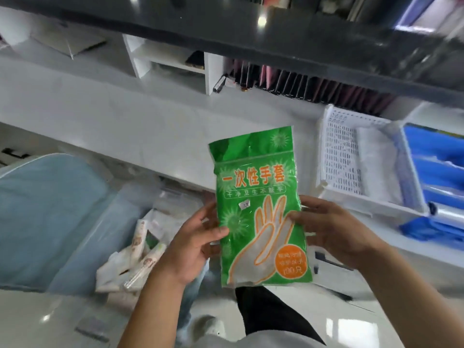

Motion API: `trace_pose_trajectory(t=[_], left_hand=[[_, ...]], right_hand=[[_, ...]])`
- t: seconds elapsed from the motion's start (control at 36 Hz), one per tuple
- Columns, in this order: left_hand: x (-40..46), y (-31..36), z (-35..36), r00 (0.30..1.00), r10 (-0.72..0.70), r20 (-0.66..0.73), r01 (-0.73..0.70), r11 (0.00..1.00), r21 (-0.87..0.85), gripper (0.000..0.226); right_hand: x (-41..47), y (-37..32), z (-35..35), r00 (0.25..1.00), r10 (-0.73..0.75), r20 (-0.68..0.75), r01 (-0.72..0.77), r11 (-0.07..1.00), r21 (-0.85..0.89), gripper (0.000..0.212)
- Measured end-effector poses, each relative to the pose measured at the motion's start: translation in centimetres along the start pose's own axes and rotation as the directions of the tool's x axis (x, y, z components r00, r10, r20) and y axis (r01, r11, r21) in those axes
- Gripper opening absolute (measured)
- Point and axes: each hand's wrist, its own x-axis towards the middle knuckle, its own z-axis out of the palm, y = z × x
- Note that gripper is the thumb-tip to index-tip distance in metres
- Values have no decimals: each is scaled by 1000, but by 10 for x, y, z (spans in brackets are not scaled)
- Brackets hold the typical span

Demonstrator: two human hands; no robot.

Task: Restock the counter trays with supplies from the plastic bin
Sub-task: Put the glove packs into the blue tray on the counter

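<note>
A flat green packet of disposable gloves [258, 197], printed with an orange hand outline, is held upright in front of me. My left hand [193, 244] pinches its lower left edge, and my right hand [331, 229] grips its right side with the thumb on the front. Below and to the left lies the clear plastic bin [130, 204], holding several small white wrapped items [140, 249]. On the white counter at the right stands a white perforated tray [344, 156] with clear bags in it, next to a tray of blue folded items [437, 167].
A white counter [125, 116] runs across the middle, under a dark upper ledge [251, 38]. White cubby shelves [170, 61] and a row of dark folders [301, 84] stand at the back. A pale blue cushioned seat [47, 212] is at the left.
</note>
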Motion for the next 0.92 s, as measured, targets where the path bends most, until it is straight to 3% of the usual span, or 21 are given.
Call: trace_pose_trajectory(t=[0.11, 0.31, 0.61, 0.92], left_hand=[[-4, -12, 43, 987, -8, 162, 3, 1000, 28, 66], [-1, -41, 118, 968, -37, 247, 6, 992, 128, 66], [44, -126, 286, 949, -98, 300, 49, 985, 167, 65], [85, -194, 428, 969, -117, 219, 33, 935, 352, 48]], right_hand=[[-60, 5, -18, 994, -48, -98, 51, 998, 25, 38], [-140, 16, -59, 964, -115, -240, 120, 993, 7, 36], [-256, 21, -196, 898, -209, -388, 188, 978, -91, 25], [-326, 24, -318, 780, -235, -579, 132, 968, -216, 17]])
